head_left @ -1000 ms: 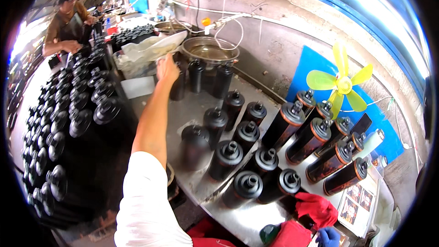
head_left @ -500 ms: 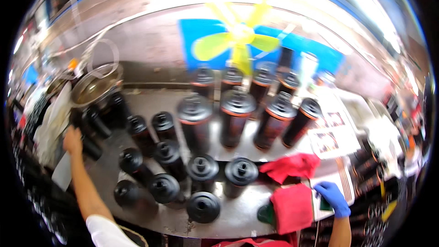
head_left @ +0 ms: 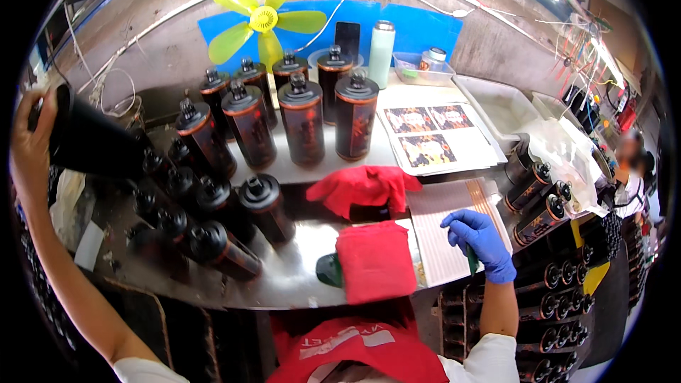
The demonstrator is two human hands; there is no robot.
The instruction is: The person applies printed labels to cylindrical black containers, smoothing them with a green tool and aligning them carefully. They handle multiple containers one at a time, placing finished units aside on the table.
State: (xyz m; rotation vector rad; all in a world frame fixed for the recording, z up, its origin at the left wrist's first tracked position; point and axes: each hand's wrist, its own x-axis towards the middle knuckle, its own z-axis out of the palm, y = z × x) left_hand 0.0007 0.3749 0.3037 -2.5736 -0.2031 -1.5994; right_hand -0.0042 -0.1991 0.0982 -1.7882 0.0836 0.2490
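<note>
At the far left, my bare left hand (head_left: 35, 131) is closed around the end of a black cylindrical bottle (head_left: 99, 138), raised and tilted over the others. My right hand (head_left: 479, 237), in a blue glove, is at the right of the bench with its fingers curled. A dark green flat piece (head_left: 472, 259) shows between them, mostly hidden by the glove. Below that hand lies a striped sheet (head_left: 443, 209). A folded red cloth (head_left: 376, 262) is to its left, with a crumpled red cloth (head_left: 365, 188) behind. Several black bottles (head_left: 266, 206) stand left of the cloths.
Printed bottles (head_left: 301, 124) stand on a raised shelf at the back, near a yellow fan (head_left: 264, 20). A pale green flask (head_left: 381, 55), a phone (head_left: 347, 39) and printed sheets (head_left: 436, 138) are behind. Bottles fill racks (head_left: 553, 305) at lower right. Another person (head_left: 628, 177) is far right.
My left hand has come up from the bench's left side with a black bottle in it. My gloved right hand has risen off the bench edge. The view has swung right.
</note>
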